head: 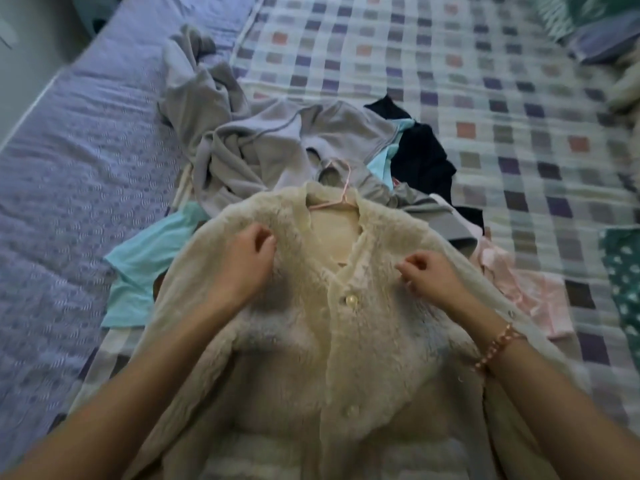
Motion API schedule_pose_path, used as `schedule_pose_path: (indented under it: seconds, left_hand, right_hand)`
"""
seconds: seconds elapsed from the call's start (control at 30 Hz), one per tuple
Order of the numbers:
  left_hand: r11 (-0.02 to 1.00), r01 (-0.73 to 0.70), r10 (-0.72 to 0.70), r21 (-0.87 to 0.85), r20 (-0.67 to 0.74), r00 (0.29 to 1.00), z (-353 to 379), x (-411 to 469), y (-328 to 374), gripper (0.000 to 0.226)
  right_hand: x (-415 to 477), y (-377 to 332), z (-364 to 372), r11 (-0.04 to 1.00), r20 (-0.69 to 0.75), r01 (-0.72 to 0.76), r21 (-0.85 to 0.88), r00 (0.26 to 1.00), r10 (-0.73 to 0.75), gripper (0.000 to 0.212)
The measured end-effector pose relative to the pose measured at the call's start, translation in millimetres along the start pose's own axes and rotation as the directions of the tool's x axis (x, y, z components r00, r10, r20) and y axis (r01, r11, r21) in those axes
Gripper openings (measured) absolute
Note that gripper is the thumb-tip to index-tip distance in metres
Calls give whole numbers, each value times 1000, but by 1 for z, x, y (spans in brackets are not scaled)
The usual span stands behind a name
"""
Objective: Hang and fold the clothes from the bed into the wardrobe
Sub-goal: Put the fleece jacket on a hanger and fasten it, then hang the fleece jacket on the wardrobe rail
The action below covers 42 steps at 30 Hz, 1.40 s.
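A cream fluffy cardigan [329, 341] lies face up on the bed, buttoned down the front, with a pink hanger [341, 197] inside its neck. My left hand [247, 259] rests on its left chest with the fingers curled into the fleece. My right hand [427, 275] pinches the fleece on the right chest. Behind the cardigan sits a heap of clothes: a grey garment [263, 143], a dark navy one [424, 157], a light turquoise one [138, 268] and a pale pink one [530, 292].
A checked quilt [450, 64] covers the bed, with a lilac patterned sheet [69, 168] along the left side. A green spotted cloth [623, 282] lies at the right edge and pillows [595, 32] at the far right corner.
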<state>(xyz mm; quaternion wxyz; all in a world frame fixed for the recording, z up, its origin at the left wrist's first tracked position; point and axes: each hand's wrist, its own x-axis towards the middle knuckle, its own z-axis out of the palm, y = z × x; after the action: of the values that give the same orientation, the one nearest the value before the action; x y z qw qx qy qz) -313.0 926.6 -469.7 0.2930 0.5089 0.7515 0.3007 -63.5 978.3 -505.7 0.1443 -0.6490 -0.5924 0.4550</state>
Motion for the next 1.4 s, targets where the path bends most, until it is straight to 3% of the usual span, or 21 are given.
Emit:
schedule_pose_path:
  seconds: [0.07, 0.13, 0.2, 0.27, 0.33, 0.37, 0.47, 0.53, 0.6, 0.77, 0.87, 0.93, 1.03, 1.17, 1.33, 1.4]
  left_hand:
    - [981, -116, 125, 154, -45, 991, 4, 52, 1, 15]
    - [931, -159, 170, 330, -4, 985, 13, 91, -1, 30]
    - [863, -134, 112, 488, 74, 991, 23, 131, -10, 47]
    - [813, -98, -14, 574, 189, 982, 31, 153, -22, 58]
    - [826, -63, -101, 560, 257, 961, 36, 158, -34, 52]
    - [834, -103, -55, 542, 267, 962, 38, 155, -39, 44]
    - [825, -297, 244, 480, 172, 954, 33, 132, -43, 27]
    - [853, -359, 341, 378, 117, 933, 20, 115, -38, 27]
    - [857, -408, 390, 314, 120, 913, 9, 101, -31, 28]
    - [832, -512, 490, 212, 149, 859, -29, 51, -5, 23]
    - [810, -554, 542, 192, 116, 832, -53, 14, 20, 29]
    - [798, -560, 553, 223, 99, 827, -70, -7, 34, 39]
    - [752, -561, 590, 347, 25, 807, -102, -46, 52, 50]
    - [632, -532, 681, 563, -76, 729, -154, -113, 77, 16]
    - [642, -340, 644, 687, -242, 726, -203, -207, 97, 15]
    - [640, -244, 623, 729, -306, 720, -221, -257, 102, 15]
  right_hand:
    - [39, -23, 7, 993, -78, 105, -49, 991, -109, 12]
    - [68, -43, 17, 976, -122, 183, -121, 973, -198, 9]
    - [108, -61, 35, 961, -121, 221, -164, 963, -242, 18]
    - [140, -68, 51, 922, -86, 206, -328, 965, -246, 28]
    - [163, -67, 65, 824, 3, 148, -546, 985, -174, 40]
    - [167, -67, 71, 823, 43, 121, -555, 992, -117, 44]
    - [160, -71, 68, 958, 51, 109, -267, 994, -98, 24]
    - [144, -82, 54, 975, 13, 161, -154, 987, -161, 24]
    - [121, -92, 38, 965, -41, 241, -105, 968, -247, 30]
    - [27, -132, 17, 893, -109, 449, 46, 890, -442, 20]
    - [-26, -158, 1, 859, -202, 488, 156, 867, -456, 18]
    - [-54, -173, -12, 849, -200, 509, 138, 854, -480, 18]
    - [-101, -196, -36, 814, -94, 579, 46, 814, -573, 18]
    - [-153, -230, -59, 722, 69, 692, -18, 721, -689, 20]
    - [-202, -257, -73, 677, 191, 710, 197, 649, -736, 21]
    - [-225, -270, -72, 651, 342, 717, 248, 564, -752, 22]
